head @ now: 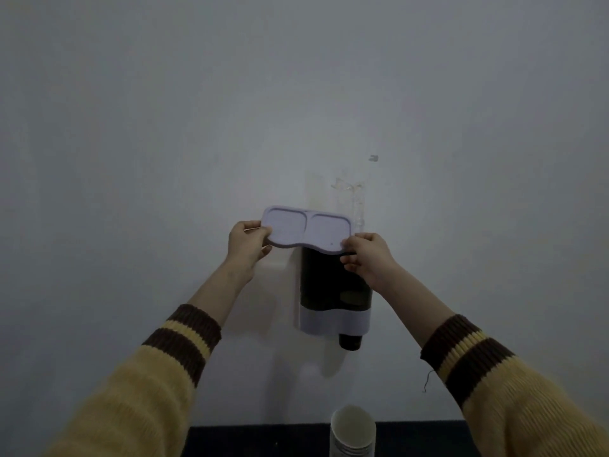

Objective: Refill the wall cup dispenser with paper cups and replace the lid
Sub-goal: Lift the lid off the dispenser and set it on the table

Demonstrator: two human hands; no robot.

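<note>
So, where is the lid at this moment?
Head view, near the middle: the left hand and right hand hold the lid by its ends, just over the dispenser top, offset to its left.

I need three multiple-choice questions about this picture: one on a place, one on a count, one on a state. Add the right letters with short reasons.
1. Where is the cup stack relative to the dispenser?
A. above it
B. below it, on a dark surface
C. left of it, on the wall

2. How many hollows does the lid have on top?
A. one
B. two
C. four

3. How is the lid held?
A. by no hand
B. by one hand
C. by both hands

Answers:
1 B: the cup stack stands at the bottom edge, under the dispenser.
2 B: two hollows lie side by side.
3 C: the left hand and the right hand each pinch one end.
</note>
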